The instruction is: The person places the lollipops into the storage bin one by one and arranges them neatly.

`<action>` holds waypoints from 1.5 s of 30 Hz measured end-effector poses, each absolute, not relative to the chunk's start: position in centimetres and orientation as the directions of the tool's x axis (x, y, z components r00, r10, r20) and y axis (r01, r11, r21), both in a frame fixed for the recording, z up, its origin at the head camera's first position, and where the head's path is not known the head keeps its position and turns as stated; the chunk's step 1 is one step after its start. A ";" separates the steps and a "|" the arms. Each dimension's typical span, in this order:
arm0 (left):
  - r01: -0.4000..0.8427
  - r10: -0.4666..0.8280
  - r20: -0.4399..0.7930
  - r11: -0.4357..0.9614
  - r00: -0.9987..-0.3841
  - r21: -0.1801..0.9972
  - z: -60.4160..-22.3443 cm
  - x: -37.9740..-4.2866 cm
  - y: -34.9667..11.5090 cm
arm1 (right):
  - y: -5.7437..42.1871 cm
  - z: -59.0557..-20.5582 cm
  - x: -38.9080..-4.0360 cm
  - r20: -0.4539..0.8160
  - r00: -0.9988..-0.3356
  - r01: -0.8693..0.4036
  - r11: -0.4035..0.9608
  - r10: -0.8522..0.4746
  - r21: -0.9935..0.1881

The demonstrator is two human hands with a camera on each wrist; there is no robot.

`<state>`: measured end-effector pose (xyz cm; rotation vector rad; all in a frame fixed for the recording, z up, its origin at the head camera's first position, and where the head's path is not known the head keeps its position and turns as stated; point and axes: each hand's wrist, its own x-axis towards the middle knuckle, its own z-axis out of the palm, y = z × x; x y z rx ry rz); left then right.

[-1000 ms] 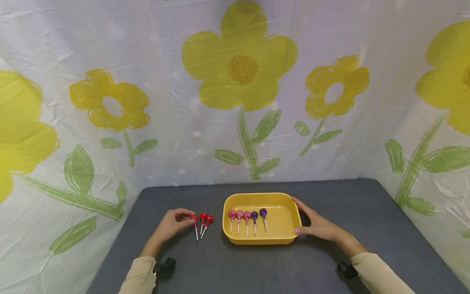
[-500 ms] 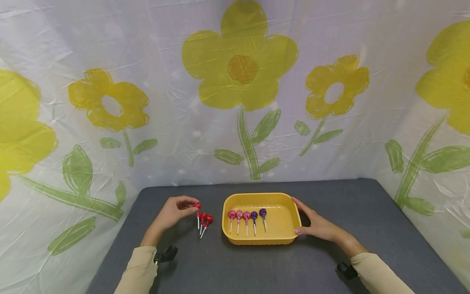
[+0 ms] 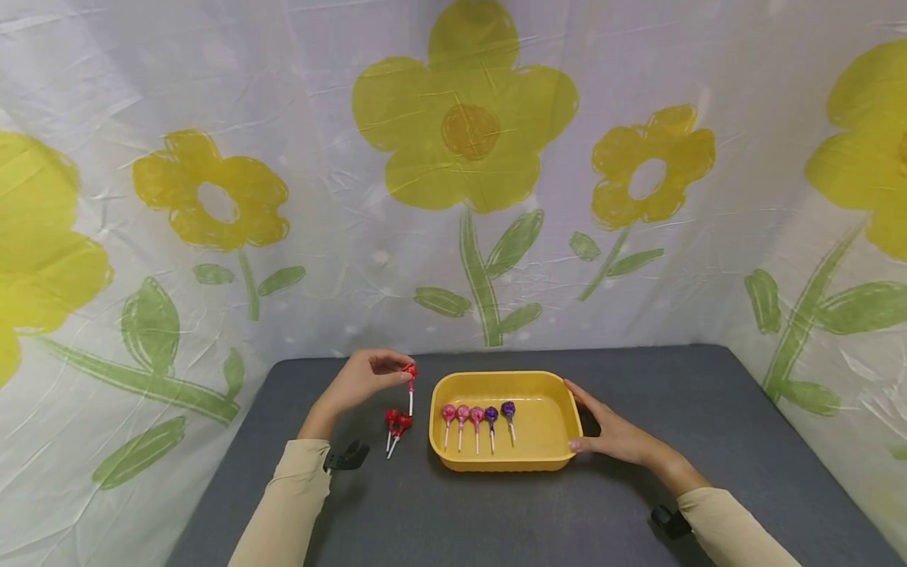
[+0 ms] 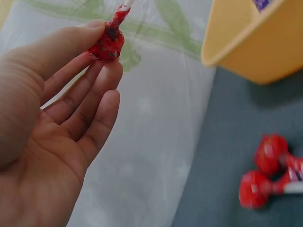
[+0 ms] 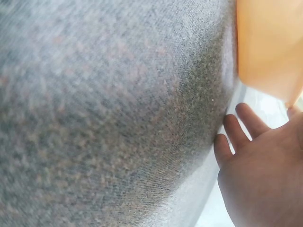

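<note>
My left hand (image 3: 357, 384) pinches the head of a red-wrapped lollipop (image 3: 410, 370) between thumb and fingertips, held above the table left of the tray, its white stick hanging down in the head view. In the left wrist view the red lollipop (image 4: 108, 45) sits at the fingertips. Two other red lollipops (image 3: 398, 424) lie close together on the table below that hand. At the yellow tray (image 3: 546, 461), my right hand (image 3: 618, 433) rests thumb and forefinger against the right end, fingers spread. Inside stand out a row of pink lollipops (image 3: 463, 413) and two purple lollipops (image 3: 492, 416).
A dark grey table (image 3: 510, 520) lies under everything. Behind it and at both sides hangs a pale curtain (image 3: 340, 260) with large yellow flowers. Bare tray floor shows right of the purple lollipops. Black wrist straps (image 3: 347, 455) sit on both arms.
My left hand has lifted one red lollipop from beside the other two and carried it up and right, toward the tray's back left corner. The right hand and tray have stayed put.
</note>
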<state>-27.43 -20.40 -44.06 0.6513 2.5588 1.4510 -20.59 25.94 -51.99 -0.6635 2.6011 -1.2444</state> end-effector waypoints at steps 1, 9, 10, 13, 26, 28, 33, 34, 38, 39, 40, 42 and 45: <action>0.307 0.438 0.096 0.441 -0.894 0.843 -43.9 -27.6 -20.0 | 26.0 -52.0 -20.6 0.028 -0.883 -0.316 0.549 -0.469 -0.774; 0.329 0.504 0.089 0.412 -0.859 0.850 -43.2 -29.1 -16.6 | 26.0 -52.0 -20.6 0.019 -0.882 -0.306 0.539 -0.471 -0.785; 0.332 0.510 0.089 0.409 -0.855 0.850 -43.2 -29.3 -16.2 | 26.0 -52.0 -20.6 0.017 -0.881 -0.303 0.534 -0.473 -0.789; 0.343 0.539 0.098 0.376 -0.837 0.861 -43.2 -29.9 -14.9 | 26.0 -52.0 -20.7 0.015 -0.878 -0.298 0.522 -0.479 -0.799; 0.327 0.584 0.059 0.366 -0.810 0.871 -44.5 -31.0 -9.8 | 26.0 -51.9 -20.6 0.015 -0.881 -0.298 0.529 -0.473 -0.794; 0.313 0.589 0.049 0.355 -0.807 0.881 -44.9 -31.1 -9.2 | 25.9 -51.9 -20.5 0.011 -0.883 -0.293 0.532 -0.470 -0.795; 0.289 0.599 0.039 0.328 -0.800 0.899 -45.9 -31.1 -7.8 | 25.9 -51.9 -20.5 0.009 -0.885 -0.292 0.540 -0.466 -0.789; 0.288 0.600 0.039 0.325 -0.799 0.901 -46.1 -31.1 -7.5 | 25.9 -51.9 -20.5 0.009 -0.885 -0.293 0.539 -0.466 -0.790; 0.278 0.611 0.038 0.304 -0.791 0.911 -46.9 -30.8 -6.7 | 26.0 -51.9 -20.6 0.014 -0.881 -0.297 0.529 -0.473 -0.795; 0.278 0.612 0.038 0.303 -0.790 0.911 -47.0 -30.7 -6.6 | 26.0 -51.9 -20.6 0.016 -0.880 -0.298 0.525 -0.475 -0.797; 0.275 0.611 0.035 0.304 -0.791 0.912 -47.1 -30.6 -6.4 | 26.0 -51.9 -20.6 0.017 -0.878 -0.300 0.523 -0.478 -0.798; 0.271 0.609 0.032 0.306 -0.793 0.913 -47.3 -30.5 -6.1 | 25.9 -51.9 -20.6 0.021 -0.877 -0.304 0.521 -0.480 -0.798; 0.266 0.603 0.025 0.315 -0.798 0.911 -47.6 -30.3 -5.7 | 25.9 -51.9 -20.6 0.021 -0.877 -0.305 0.522 -0.480 -0.797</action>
